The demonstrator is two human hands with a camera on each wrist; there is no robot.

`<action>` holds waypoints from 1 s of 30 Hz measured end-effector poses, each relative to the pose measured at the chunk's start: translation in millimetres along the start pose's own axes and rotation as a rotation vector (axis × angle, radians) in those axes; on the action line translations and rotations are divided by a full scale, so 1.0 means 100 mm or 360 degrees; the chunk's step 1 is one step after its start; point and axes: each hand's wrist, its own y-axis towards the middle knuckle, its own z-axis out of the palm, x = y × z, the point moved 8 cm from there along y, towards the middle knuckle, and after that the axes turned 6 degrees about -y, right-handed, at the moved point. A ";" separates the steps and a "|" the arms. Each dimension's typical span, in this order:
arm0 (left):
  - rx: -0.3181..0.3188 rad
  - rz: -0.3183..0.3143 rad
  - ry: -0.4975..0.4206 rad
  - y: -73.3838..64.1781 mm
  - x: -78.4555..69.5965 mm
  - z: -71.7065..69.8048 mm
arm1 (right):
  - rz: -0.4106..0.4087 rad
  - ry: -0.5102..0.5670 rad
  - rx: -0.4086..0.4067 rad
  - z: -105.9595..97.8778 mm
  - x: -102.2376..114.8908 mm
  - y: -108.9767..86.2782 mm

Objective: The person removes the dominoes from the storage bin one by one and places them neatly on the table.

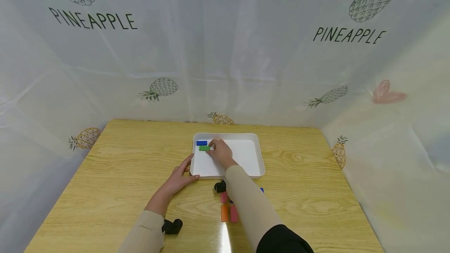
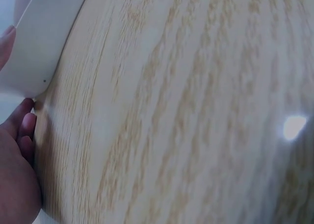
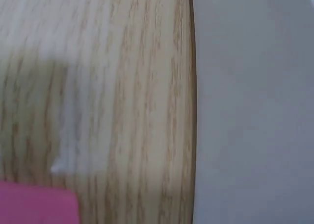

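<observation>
A white rectangular tray (image 1: 246, 155) lies on the wooden table. In its far left part are a blue block (image 1: 202, 143) and, just nearer, a green block (image 1: 204, 148). My right hand (image 1: 222, 154) reaches over the tray and pinches the right end of the green block between thumb and finger. With fingers spread, my left hand (image 1: 178, 180) touches the tray's near left corner. The left wrist view shows its fingertips against the tray's wall (image 2: 49, 33). No right-hand fingers are clearly visible in the right wrist view.
Between tray and person lie a pink block (image 1: 224, 197), an orange block (image 1: 224, 213) and a reddish block (image 1: 234, 214). The right sleeve (image 1: 251, 202) partly hides blue pieces there. Black wrist mounts (image 1: 172, 227) are on both arms. A pineapple-print curtain (image 1: 225, 50) surrounds the table.
</observation>
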 end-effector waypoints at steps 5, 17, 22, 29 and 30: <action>0.0003 -0.0008 0.0009 0.02 0.02 -0.01 | -0.0048 0.0076 -0.0019 0.02 -0.02 0.01; 0.0000 -0.0004 0.0017 0.01 -0.01 -0.03 | -0.0158 0.0164 -0.0026 -0.03 0.02 -0.11; 0.0001 -0.0019 0.0017 0.00 0.01 0.00 | -0.0123 0.0254 0.0053 -0.07 0.02 -0.22; -0.0004 0.0000 -0.0002 -0.03 0.01 0.01 | -0.0121 0.0421 0.0088 -0.14 0.02 -0.36; 0.0000 0.0005 0.0001 -0.03 0.01 0.01 | -0.0132 0.0441 0.0084 -0.16 0.03 -0.38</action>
